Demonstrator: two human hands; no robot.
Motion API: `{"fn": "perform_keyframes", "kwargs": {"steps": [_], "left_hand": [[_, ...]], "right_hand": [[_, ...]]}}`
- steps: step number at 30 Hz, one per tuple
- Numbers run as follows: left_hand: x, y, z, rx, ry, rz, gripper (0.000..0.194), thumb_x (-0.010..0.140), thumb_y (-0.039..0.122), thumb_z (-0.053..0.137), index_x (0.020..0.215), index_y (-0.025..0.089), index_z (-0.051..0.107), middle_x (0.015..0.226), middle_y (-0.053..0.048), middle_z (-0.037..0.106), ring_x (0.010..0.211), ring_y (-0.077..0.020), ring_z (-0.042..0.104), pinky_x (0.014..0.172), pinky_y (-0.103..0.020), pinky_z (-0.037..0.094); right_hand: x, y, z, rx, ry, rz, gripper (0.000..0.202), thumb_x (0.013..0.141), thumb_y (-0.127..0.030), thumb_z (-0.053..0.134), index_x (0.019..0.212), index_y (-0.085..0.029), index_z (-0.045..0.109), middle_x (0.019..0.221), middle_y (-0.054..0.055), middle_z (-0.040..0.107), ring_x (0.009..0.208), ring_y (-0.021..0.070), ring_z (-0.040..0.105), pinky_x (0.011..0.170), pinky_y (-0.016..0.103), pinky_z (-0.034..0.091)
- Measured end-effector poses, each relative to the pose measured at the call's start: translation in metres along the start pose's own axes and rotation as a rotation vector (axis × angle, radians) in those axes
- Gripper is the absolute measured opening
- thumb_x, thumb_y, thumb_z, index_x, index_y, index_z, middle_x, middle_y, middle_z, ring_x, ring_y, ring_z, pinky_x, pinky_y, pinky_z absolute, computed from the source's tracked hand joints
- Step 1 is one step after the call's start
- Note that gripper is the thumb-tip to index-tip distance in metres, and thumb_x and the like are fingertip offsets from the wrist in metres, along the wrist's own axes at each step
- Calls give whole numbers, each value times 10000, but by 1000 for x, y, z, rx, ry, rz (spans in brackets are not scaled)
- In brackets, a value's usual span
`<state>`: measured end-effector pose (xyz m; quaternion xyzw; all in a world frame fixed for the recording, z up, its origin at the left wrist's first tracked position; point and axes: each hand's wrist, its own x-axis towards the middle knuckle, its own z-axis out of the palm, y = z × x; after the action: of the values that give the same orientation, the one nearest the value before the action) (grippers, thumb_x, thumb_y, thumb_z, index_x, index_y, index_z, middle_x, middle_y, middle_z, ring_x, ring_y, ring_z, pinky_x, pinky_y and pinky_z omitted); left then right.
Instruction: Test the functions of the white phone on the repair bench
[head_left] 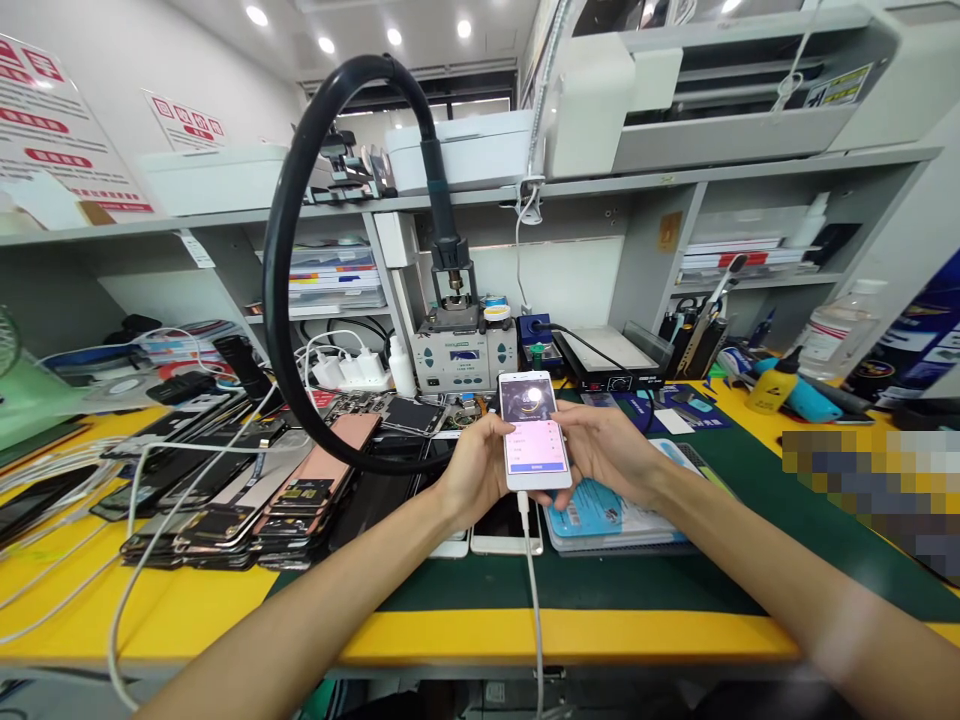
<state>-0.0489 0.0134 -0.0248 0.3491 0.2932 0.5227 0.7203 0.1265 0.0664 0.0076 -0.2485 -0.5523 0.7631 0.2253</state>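
Observation:
A white smartphone (534,455) is held upright above the bench, its lit screen facing me with a dark picture over a pale list and a blue bar. My left hand (476,462) grips its left edge, the thumb at the screen's side. On the right edge, my right hand (604,450) closes round it with the thumb by the screen and fingers behind. A white charging cable (531,560) is plugged into the phone's lower end and hangs over the bench edge. Beneath lie another white-framed phone (504,545) and a blue-and-white packet (600,515).
Stacks of dismantled phones (292,515) and loose white cables (142,480) cover the left side. A thick black hose (277,250) arches up from the hot air station (465,360). Tools (697,330), a yellow bottle (774,385) and a clear bottle (840,325) stand right.

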Motion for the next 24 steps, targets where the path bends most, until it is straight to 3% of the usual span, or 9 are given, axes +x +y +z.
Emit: {"fn": "perform_keyframes", "kwargs": {"steps": [15,24], "left_hand": [[-3,1,6,-21,27,11,490,859,252,422,1303,90,554,1015,-144,717,817,-259,689,617,-342,583],[-4,1,6,5,40,9,480,880,258,405,1310,109,559,1033,-148,714,828,-257,692,603,-341,588]], "right_hand": [[2,0,0,8,-47,1,416,965,-311,381,1339,-155,476,985,157,721,631,247,694,442,373,599],[1,2,-1,22,-32,-18,390,957,-312,433,1312,-168,505,978,142,713,686,261,707,440,370,602]]}}
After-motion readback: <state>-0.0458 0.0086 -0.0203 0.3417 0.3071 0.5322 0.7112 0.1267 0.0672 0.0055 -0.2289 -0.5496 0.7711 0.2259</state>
